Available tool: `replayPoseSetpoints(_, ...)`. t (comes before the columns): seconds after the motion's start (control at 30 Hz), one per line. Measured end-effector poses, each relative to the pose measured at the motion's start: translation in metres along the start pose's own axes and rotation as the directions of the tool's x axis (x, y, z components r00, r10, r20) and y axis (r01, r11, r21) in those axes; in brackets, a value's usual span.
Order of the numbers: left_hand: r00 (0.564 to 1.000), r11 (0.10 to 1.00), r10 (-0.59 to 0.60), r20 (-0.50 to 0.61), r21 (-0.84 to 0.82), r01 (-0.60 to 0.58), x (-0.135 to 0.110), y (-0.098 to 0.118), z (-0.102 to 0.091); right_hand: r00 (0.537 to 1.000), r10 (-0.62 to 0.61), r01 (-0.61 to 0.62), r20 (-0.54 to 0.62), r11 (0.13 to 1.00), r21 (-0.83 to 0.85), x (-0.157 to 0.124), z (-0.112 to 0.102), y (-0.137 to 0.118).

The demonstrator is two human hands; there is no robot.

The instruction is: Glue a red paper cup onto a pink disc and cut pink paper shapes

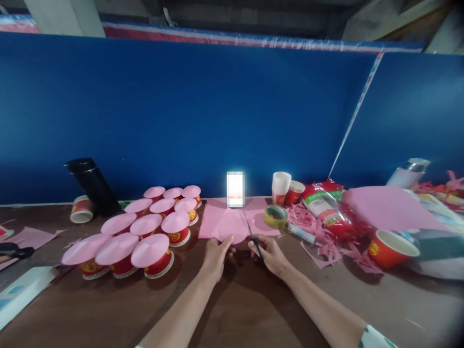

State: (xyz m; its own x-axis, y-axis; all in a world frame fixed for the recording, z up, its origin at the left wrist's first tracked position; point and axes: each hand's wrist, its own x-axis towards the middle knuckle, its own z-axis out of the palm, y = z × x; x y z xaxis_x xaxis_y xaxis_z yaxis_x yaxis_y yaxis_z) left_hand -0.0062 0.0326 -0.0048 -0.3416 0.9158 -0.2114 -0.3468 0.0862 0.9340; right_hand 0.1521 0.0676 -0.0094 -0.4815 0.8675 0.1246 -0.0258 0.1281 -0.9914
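Observation:
My left hand (216,253) pinches the near edge of a pink paper piece (235,226) with a round outline on it. Closed around the handles of dark scissors (256,245), my right hand (270,253) is just right of that paper. The scissors' thin blades point away from me, along the paper's right side. Beneath and behind lie flat pink sheets (266,217). Left of my hands stand several upturned red paper cups (157,261), each topped with a shallow pink paper cone (150,249).
A tape roll (275,216), pink scraps (304,220), a red plastic package (328,208) and an orange-red cup (393,249) lie right. A black flask (92,186) leans at back left. A blue partition (217,111) borders the table (203,309). Bright blurred patch (235,188) at centre.

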Motion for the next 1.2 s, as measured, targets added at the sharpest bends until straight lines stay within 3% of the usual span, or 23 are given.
replayPoseSetpoints(0.7, 0.997, 1.000, -0.020, -0.070, 0.008, 0.021, 0.0048, 0.0012, -0.0006, 0.999, -0.020, 0.017, -0.028, 0.997, -0.078, 0.0013, 0.0001, 0.0048)
replayPoseSetpoints(0.93, 0.999, 0.998, -0.015, -0.046, -0.059, 0.012, 0.0023, 0.0018, -0.0013, 0.992, 0.054, -0.045, -0.113, 0.996, 0.078, 0.0041, 0.0017, 0.0025)
replayPoseSetpoints(1.2, 0.998, 0.995, -0.050, -0.029, -0.088, 0.047, 0.0041, 0.0032, -0.0043, 0.992, 0.059, -0.043, -0.115, 0.989, 0.140, 0.0043, 0.0020, 0.0008)
